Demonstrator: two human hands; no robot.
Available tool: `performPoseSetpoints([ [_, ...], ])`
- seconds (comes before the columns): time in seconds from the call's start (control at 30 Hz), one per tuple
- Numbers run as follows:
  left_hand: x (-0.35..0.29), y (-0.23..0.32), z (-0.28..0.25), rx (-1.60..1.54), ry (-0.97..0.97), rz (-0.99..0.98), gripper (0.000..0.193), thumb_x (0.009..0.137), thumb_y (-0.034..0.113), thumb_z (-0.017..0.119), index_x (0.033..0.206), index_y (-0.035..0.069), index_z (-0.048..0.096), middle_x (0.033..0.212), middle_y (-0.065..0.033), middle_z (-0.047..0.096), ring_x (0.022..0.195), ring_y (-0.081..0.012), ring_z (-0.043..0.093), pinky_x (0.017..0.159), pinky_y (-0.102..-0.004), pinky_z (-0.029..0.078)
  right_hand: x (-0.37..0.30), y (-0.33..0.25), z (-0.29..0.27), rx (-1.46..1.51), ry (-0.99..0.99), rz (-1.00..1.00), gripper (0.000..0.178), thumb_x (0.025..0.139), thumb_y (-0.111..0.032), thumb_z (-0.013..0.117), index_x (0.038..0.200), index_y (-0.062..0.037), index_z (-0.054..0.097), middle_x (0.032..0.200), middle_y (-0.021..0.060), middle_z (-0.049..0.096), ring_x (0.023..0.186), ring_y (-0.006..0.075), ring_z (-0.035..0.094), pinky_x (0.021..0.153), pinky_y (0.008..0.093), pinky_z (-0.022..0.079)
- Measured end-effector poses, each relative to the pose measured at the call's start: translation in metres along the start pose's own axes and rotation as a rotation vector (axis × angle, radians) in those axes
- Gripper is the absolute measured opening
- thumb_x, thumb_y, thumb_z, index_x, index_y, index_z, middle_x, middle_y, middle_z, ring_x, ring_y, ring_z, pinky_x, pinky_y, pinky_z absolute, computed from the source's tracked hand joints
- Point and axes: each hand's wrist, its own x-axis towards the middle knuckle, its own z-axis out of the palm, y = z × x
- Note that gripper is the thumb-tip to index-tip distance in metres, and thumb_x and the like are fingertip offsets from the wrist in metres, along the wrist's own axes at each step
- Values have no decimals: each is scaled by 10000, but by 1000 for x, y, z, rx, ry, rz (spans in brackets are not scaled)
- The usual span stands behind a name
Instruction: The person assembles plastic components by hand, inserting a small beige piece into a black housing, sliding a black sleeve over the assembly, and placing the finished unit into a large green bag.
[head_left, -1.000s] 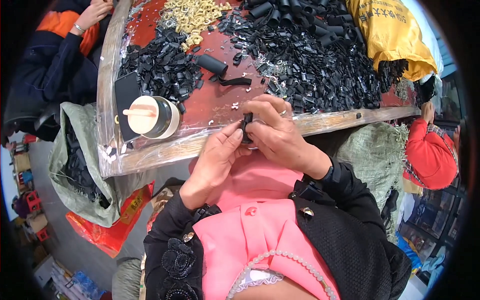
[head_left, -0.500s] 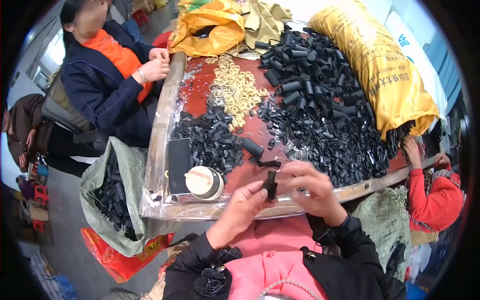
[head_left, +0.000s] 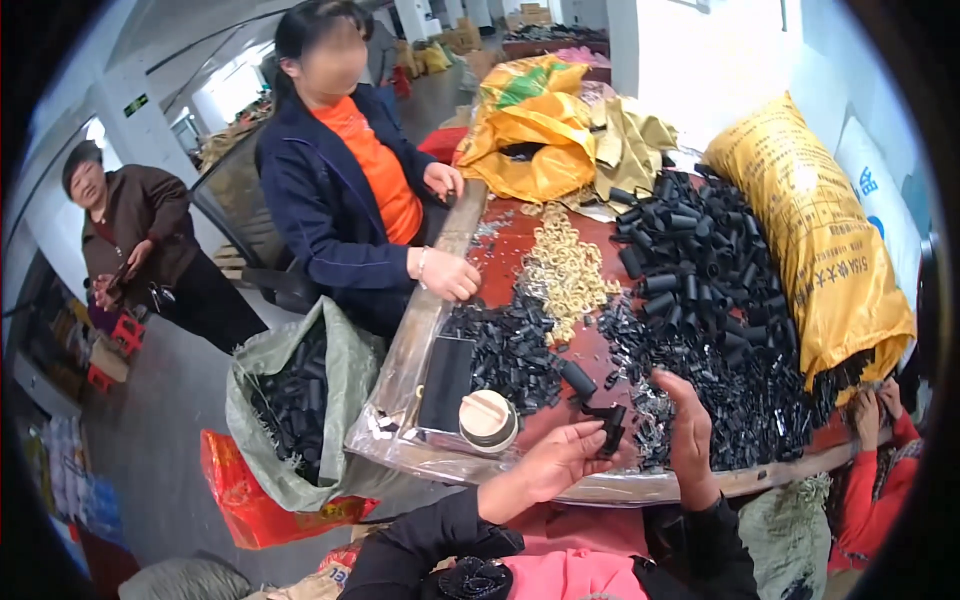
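My left hand [head_left: 553, 462] pinches a small black plastic piece [head_left: 610, 432] between thumb and fingers, just above the near edge of the table. My right hand [head_left: 690, 432] is raised beside it, fingers stretched out and apart from the piece. Next to the held piece lies a single black tube [head_left: 578, 381]. Beyond my right hand spreads a heap of small black parts [head_left: 752, 410]. A second heap of small black parts [head_left: 505, 350] lies to the left, with pale yellow rings [head_left: 562, 268] behind it. Larger black tubes [head_left: 690, 260] are piled farther back.
A lidded cup [head_left: 487, 420] and a flat black device [head_left: 446, 385] stand at the table's left corner. A green sack [head_left: 350, 365] of black parts sits left. A yellow sack [head_left: 800, 220] lies right. A co-worker [head_left: 350, 190] is at the left edge; another's hands [head_left: 872, 412] are right.
The whole view has tilted up and shifted left. My right hand has drawn away from the black piece and straightened its fingers. The left co-worker's hands have moved apart.
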Motion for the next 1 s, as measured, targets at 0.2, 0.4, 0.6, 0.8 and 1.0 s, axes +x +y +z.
performPoseSetpoints([
  [0.2,-2,-26,-27,35,46,-27,264,839,190,477,1056,38,479,952,-41,554,800,-106,539,723,-225,445,-28,42,-21,-651,-55,21,231,695,-109,555,913,-34,535,947,127,512,874,296,482,759,362,366],
  [0.4,2,-44,-50,19,80,-83,226,837,217,485,989,52,512,902,-22,564,740,-82,542,668,-198,457,-37,80,-44,-1136,-49,1,205,610,-110,608,789,-65,520,823,90,473,772,260,449,649,363,334],
  [0.6,9,-48,-64,-11,78,-106,234,832,229,493,978,46,510,876,-19,564,735,-84,545,668,-194,462,-38,98,-42,-1150,-115,91,165,629,-98,592,756,-65,493,781,92,456,749,274,449,630,371,342],
  [0.8,15,-52,-72,-13,49,-140,263,845,238,470,1009,34,492,904,-16,548,764,-69,534,670,-193,460,-38,106,-43,-1079,-132,60,87,675,-86,546,708,-57,472,727,112,444,712,294,448,598,372,355],
  [1.0,7,-58,-66,5,69,-134,258,846,246,467,991,35,503,895,-13,547,757,-71,532,672,-193,459,-46,102,-45,-1015,-128,43,77,687,-71,533,712,-52,462,712,121,439,698,301,447,590,376,358],
])
